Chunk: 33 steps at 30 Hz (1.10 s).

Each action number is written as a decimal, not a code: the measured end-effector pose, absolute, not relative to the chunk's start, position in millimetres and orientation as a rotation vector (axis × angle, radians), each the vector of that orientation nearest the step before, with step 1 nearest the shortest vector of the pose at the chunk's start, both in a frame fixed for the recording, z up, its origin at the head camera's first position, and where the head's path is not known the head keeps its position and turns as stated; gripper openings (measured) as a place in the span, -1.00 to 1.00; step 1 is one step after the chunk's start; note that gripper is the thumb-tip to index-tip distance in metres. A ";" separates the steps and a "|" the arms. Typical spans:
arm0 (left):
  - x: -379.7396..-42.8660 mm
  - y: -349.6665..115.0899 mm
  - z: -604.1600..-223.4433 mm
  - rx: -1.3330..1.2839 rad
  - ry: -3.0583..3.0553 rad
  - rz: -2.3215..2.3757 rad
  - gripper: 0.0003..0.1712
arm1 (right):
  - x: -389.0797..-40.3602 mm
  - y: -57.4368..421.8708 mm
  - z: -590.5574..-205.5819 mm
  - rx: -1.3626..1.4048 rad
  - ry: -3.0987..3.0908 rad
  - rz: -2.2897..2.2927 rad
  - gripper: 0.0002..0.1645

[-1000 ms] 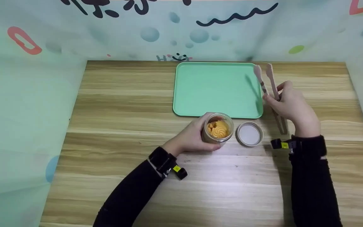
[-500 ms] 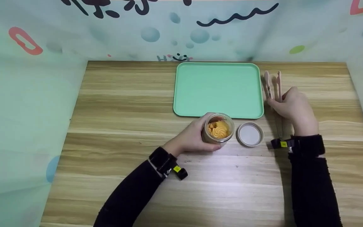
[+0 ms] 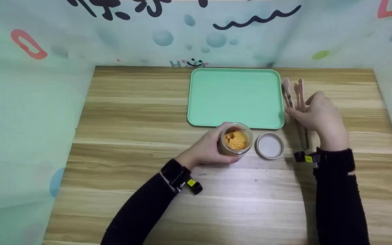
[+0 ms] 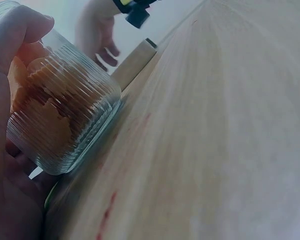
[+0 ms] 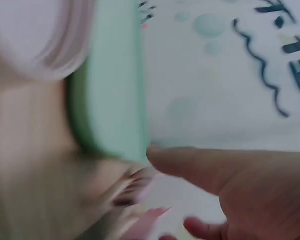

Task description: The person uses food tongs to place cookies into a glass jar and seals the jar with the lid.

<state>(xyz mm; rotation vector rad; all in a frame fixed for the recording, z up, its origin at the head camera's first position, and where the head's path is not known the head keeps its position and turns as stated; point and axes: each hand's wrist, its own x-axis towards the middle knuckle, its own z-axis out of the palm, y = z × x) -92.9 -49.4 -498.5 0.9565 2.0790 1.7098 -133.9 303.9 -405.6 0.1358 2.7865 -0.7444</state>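
My left hand point(image 3: 213, 146) grips a ribbed glass jar point(image 4: 65, 107) around its side, and the jar stands upright on the table. Orange-brown swirled cookies point(image 3: 237, 140) show through its open mouth. At the right, the pink tongs point(image 3: 301, 97) lie on the table beside the tray, their two arms apart. Just over them is my right hand point(image 3: 323, 117), thumb and fingers spread apart. The right wrist view shows the thumb reaching past the tongs point(image 5: 142, 222) without closing on them. Between both hands lies the jar's lid point(image 3: 270, 146), inner side up.
A light green tray point(image 3: 235, 98) lies at the back of the wooden table point(image 3: 131, 136), just behind the jar and lid. Printed cloth walls point(image 3: 124, 41) stand behind the table and at both sides.
The tongs have come down from above the tray's right edge onto the table, and my right hand has let go of them. My left hand and the jar stay put.
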 end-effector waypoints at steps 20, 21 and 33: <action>-90.8 -50.4 -497.9 0.901 2.087 1.699 0.11 | -60.2 247.8 -395.0 -0.659 2.761 -0.572 0.14; -90.9 -50.6 -498.2 0.909 2.092 1.699 0.10 | -59.2 245.7 -397.0 -0.683 2.768 -0.556 0.18; -92.7 -50.3 -498.8 0.976 2.115 1.693 0.08 | -62.2 233.0 -413.7 -0.678 2.843 -0.448 -0.06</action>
